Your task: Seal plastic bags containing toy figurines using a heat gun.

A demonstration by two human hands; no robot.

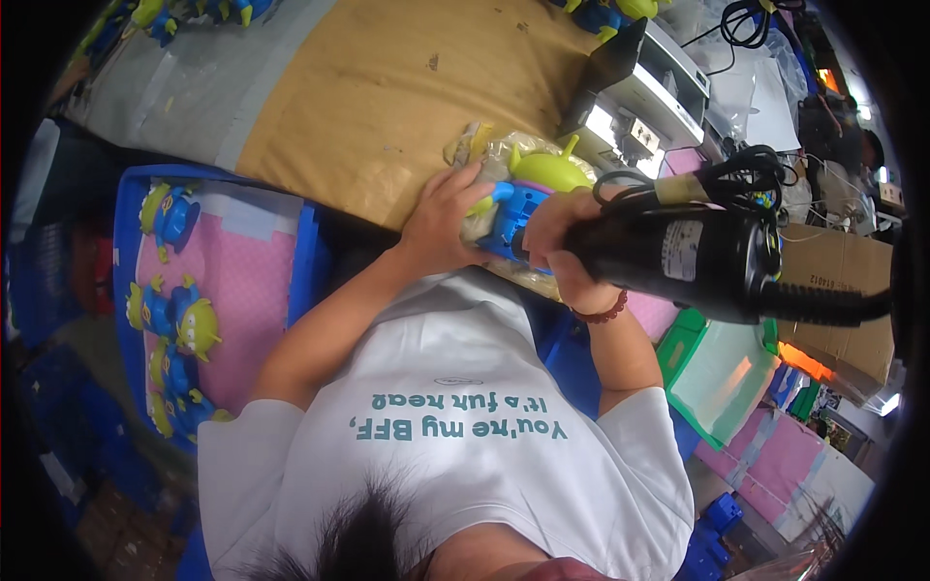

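The toy (523, 205) lay on plastic sheeting (498, 155) at the near edge of the table (358, 107), the left hand (444, 221) at its left and the right hand (557, 237), around a powered tool (630, 250), at its right. Further toys (197, 327) sat in a tray (124, 257) to the left. A box-shaped device (668, 82) stood beyond the toy, rightward; a second tray (678, 337) and a carton (833, 266) lay farther right.

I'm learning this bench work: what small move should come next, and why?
Perhaps firm the left hand's grip on the toy: the right hand holds the black tool with its front end at the toy's blue body, so a slip seems possible.
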